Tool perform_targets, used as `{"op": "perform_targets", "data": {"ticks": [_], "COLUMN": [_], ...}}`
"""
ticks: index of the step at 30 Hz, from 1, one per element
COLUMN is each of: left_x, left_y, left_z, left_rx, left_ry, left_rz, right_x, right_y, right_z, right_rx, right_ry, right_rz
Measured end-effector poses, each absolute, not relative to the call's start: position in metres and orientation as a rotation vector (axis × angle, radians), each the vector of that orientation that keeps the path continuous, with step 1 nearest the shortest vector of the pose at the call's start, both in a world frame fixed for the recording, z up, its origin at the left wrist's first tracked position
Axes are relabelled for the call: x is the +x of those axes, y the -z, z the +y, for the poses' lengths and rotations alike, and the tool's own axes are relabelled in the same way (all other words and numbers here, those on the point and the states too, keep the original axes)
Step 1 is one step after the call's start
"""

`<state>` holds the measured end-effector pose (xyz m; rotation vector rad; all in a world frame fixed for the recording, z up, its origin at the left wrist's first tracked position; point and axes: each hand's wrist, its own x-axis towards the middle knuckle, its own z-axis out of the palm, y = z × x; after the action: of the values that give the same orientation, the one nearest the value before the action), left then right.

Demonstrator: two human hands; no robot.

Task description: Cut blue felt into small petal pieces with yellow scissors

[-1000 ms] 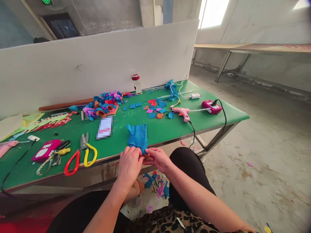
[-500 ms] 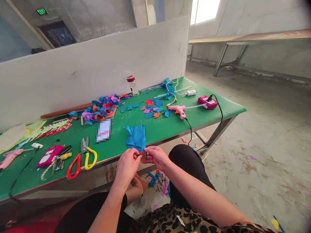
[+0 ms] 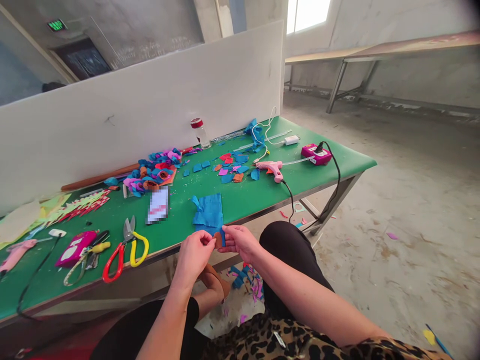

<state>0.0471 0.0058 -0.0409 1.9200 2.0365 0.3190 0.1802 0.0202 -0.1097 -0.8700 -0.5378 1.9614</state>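
Observation:
At the table's near edge my left hand (image 3: 195,251) pinches the edge of a small brown piece of crepe paper (image 3: 218,240). My right hand (image 3: 240,241) grips the same piece from the other side, with a narrow blue strip showing along its fingertips. Both hands are closed, and the fingers partly cover the piece. Just beyond them, a folded blue crepe paper sheet (image 3: 208,211) lies on the green table (image 3: 176,210). Red-and-yellow-handled shears (image 3: 127,247) rest left of my left hand.
A pink glue gun (image 3: 272,169) and magenta power socket (image 3: 317,154) sit at the right. Cut paper squares (image 3: 226,178) and a heap of paper flowers (image 3: 155,167) lie farther back. A red-lidded jar (image 3: 200,134) stands by the white partition (image 3: 150,100).
The brown piece has turned flatter toward me between my fingers, showing more of the blue strip. My hands stay in nearly the same place; the view has shifted slightly.

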Motion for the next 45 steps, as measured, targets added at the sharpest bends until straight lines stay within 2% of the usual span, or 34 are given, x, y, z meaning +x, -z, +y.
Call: {"op": "perform_targets", "data": {"ticks": [8,45], "left_x": [0.044,0.05], "left_y": [0.04,0.044], "left_z": [0.013,0.014], "left_rx": [1.891,1.91], "left_ry": [-0.335,-0.363], "left_rz": [2.022,2.013], "right_x": [0.181,0.178], "right_y": [0.112,0.117], "right_z": [0.015,0.016], "right_rx": [-0.832,-0.895], "right_ry": [-1.962,-1.905], "right_rz": [-0.67,-0.601]}}
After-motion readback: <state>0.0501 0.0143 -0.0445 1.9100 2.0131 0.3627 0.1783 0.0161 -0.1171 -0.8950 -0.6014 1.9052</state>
